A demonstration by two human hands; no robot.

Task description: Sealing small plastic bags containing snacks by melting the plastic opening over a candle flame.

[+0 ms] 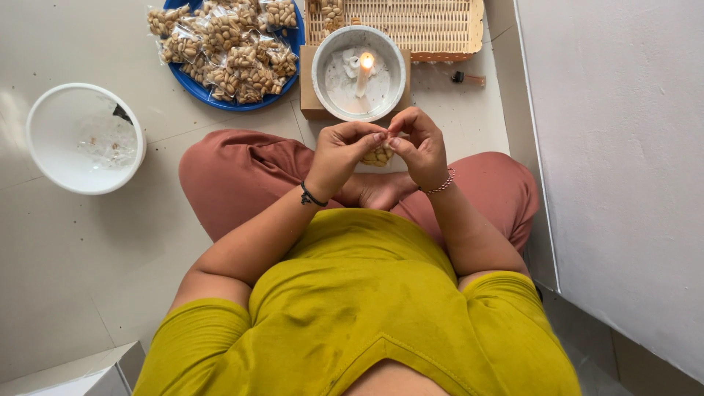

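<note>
1. The left hand (pixel 342 150) sits just left of the frame's centre, with its fingers curled in and its fingertips pinched on the top of a small clear packet of nuts (pixel 378 155).
2. The right hand (pixel 420 144) is just right of centre, touching the left at the fingertips. Its thumb and forefinger are closed on the same packet top, and the other fingers are bent above.
3. The packet hangs between the two hands, a little above the middle of the frame; only its lower part shows, filled with pale nuts.
4. Straight above the hands, near the top of the frame, a round metal bowl (pixel 358 72) stands on a flat cardboard box (pixel 307 86). Inside the bowl a short white candle (pixel 364 73) stands upright with its flame lit.
5. In the upper left a blue plate (pixel 192 86) holds a heap of filled nut packets (pixel 233 45), just beside the box.
6. Behind the bowl, along the top edge, lies a pale woven basket tray (pixel 427 26) with a few nut packets in its left corner.
7. At the left edge a white bowl (pixel 85 137) stands on the tiled floor (pixel 88 279), well apart from the hands, with something clear and crumpled inside; what it is I cannot tell.
8. The left wrist wears a black band (pixel 311 196) and the right wrist a pink beaded bracelet (pixel 442 183).
9. The person sits cross-legged in rust-coloured trousers and a mustard top, with a white wall (pixel 623 161) filling the right side of the frame.
</note>
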